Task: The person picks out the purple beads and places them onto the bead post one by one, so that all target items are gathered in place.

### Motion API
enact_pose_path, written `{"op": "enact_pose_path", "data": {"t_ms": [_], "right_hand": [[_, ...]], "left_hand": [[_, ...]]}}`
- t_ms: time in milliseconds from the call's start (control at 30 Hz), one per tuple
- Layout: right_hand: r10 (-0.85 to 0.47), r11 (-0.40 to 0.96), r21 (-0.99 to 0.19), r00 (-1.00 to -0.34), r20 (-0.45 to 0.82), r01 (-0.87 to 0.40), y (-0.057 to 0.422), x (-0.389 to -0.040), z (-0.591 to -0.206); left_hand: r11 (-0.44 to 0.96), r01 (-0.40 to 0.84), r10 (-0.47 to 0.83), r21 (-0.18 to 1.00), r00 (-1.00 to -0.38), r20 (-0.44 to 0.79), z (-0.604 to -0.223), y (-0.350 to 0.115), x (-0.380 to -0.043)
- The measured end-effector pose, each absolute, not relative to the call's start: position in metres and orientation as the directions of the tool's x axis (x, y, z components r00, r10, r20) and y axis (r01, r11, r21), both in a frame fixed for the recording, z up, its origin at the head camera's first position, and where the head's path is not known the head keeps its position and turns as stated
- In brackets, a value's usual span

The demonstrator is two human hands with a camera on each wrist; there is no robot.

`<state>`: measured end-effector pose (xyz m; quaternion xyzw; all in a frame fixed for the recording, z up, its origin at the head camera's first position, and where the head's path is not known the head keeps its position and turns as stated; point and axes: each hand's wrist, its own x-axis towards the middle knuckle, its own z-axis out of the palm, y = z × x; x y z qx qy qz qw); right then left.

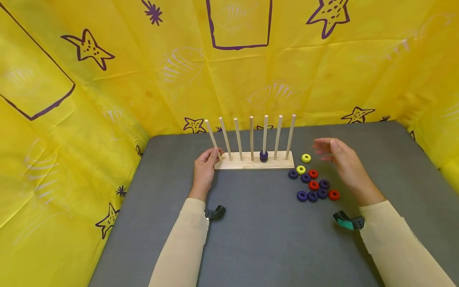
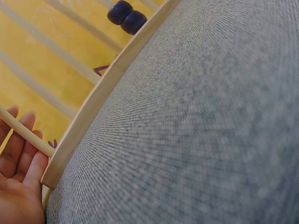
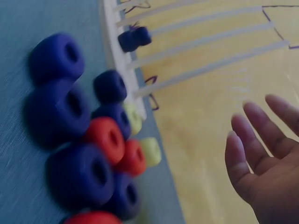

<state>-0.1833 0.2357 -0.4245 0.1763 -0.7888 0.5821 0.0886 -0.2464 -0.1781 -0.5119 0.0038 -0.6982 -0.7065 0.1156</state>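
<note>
My left hand (image 1: 206, 169) is at the left end of a wooden peg stand (image 1: 236, 164). In the left wrist view its loosely extended fingers (image 2: 25, 156) reach behind the end peg, and the lowest one touches the base's end. Two purple rings (image 1: 263, 156) sit stacked on one peg, right of the middle. My right hand (image 1: 349, 167) hovers with nothing in it, right of the loose rings, its fingers relaxed and spread in the right wrist view. Nearest to it are a yellow ring (image 1: 306, 158), a red ring (image 1: 313, 173) and a purple ring (image 1: 324, 184).
Several more loose rings lie on the grey table (image 1: 258, 223), among them a red ring (image 1: 334, 195) and a purple ring (image 1: 302, 195). Behind the table hangs a yellow cloth (image 1: 229, 83) with purple drawings. Each wrist bears a dark camera mount (image 1: 215, 213).
</note>
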Motion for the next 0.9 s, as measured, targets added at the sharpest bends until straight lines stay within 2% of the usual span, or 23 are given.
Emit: {"op": "enact_pose_path", "data": {"t_ms": [533, 733, 900], "right_hand": [[-0.2, 0.152, -0.924, -0.927, 0.318, -0.35, 0.268, -0.174, -0.467], [-0.214, 0.19, -0.937, -0.944, 0.252, -0.294, 0.274, -0.171, -0.48], [-0.241, 0.211, -0.932, -0.94, 0.242, -0.294, 0.278, -0.17, -0.491]], "left_hand": [[0.003, 0.162, -0.174, 0.987, -0.972, 0.16, -0.512, -0.178, -0.245], [0.008, 0.158, -0.173, 0.987, -0.972, 0.157, -0.512, -0.178, -0.246], [-0.006, 0.158, -0.176, 0.987, -0.972, 0.154, -0.512, -0.178, -0.247]]}}
